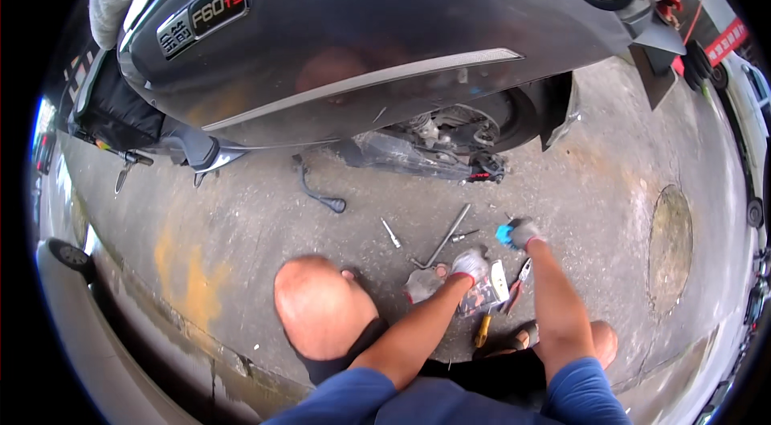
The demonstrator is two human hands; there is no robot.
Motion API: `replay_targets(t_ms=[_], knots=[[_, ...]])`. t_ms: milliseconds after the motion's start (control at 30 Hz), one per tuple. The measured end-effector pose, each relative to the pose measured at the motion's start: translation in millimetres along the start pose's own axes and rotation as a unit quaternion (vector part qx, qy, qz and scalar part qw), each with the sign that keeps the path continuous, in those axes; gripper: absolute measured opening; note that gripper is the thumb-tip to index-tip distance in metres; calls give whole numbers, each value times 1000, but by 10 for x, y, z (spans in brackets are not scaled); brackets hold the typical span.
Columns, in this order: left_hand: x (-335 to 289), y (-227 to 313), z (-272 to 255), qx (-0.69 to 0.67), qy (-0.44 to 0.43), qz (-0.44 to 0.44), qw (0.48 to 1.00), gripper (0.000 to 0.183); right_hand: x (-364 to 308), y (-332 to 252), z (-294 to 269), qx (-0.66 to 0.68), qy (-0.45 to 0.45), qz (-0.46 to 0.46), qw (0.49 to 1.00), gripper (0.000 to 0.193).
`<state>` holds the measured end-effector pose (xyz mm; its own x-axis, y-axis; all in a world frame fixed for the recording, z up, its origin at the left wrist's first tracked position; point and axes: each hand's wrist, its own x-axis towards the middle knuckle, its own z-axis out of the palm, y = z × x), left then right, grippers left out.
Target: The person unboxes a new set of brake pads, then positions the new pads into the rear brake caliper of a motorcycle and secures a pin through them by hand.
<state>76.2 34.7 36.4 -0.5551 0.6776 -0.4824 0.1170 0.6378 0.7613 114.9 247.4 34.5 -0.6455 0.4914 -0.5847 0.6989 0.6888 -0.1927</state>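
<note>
My left hand (472, 264), in a pale glove with a red cuff, is low over the ground beside a small printed package (484, 295). Its fingers are too small and blurred to read. Further right and a little farther off, my gloved right hand (526, 232) is closed on a small bright-blue thing (505, 235) whose kind I cannot make out. Ahead of my left hand lie a long metal wrench bar (451, 230) and a short socket tool (462, 237). Pliers with red handles (516, 290) and a screwdriver with a yellow handle (483, 331) lie near my feet.
A dark grey vehicle body (385, 31) overhangs the far side, with a wheel (518, 124) and exposed mechanical parts (438, 136) beneath it. On the concrete lie a metal rod (391, 232) and a bent black part (321, 196). A light-coloured car (88, 312) stands at left.
</note>
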Motion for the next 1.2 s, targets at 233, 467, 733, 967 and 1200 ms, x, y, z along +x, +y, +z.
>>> replay_targets(t_ms=[233, 467, 733, 967, 1200], knots=[[-416, -205, -44, 81, -24, -8, 996, 37, -623, -410, 509, 10, -30, -1, 1000, 29], [-469, -424, -261, -13, 110, 47, 993, 38, -746, -568, 841, 6, -34, 28, 999, 33], [-168, 137, -877, -85, 263, -2, 961, 53, -612, -685, 729, 82, 46, 69, 993, 34], [518, 479, -913, -404, 309, 164, 845, 76, -175, -789, 604, 717, 176, 110, 666, 32], [474, 1048, -901, -600, 236, -5, 764, 74, -162, -690, 575, 882, 110, 104, 445, 32]])
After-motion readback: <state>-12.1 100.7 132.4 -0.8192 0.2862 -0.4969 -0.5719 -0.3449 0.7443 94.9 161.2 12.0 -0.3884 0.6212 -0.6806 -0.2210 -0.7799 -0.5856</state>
